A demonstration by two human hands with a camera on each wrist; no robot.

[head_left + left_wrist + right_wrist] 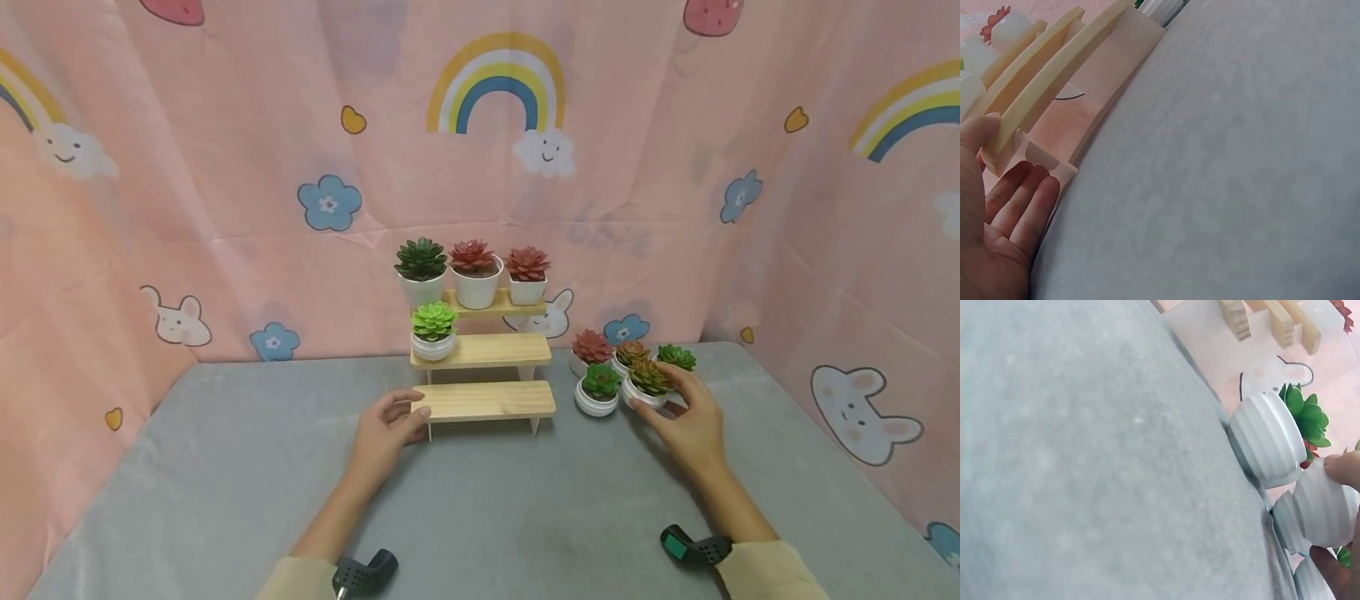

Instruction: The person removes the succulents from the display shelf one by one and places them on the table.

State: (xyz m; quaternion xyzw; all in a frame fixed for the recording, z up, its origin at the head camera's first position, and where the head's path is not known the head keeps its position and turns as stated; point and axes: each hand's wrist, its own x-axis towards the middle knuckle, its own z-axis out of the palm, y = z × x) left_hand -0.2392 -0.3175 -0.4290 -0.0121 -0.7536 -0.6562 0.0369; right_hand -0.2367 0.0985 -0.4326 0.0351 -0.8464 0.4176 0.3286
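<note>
A three-step plant stand with pale wooden planks (480,402) and clear side panels stands at the middle back of the table. My left hand (384,429) holds the left end of its lowest plank, thumb on the wood; in the left wrist view the other fingers (1034,215) lie below, beside the clear panel. My right hand (693,421) pinches the white ribbed pot (1325,503) of an orange-green succulent (648,377) between thumb and fingers. In the right wrist view this pot looks tilted and raised against its neighbours. Left of it stands a green succulent (602,381) in a white pot.
Behind the held pot are a red succulent (592,346), an orange one (632,352) and a green one (677,357). The top step bears a dark green succulent (421,259) and two red ones (473,257); a bright green one (433,321) sits on the middle step's left.
</note>
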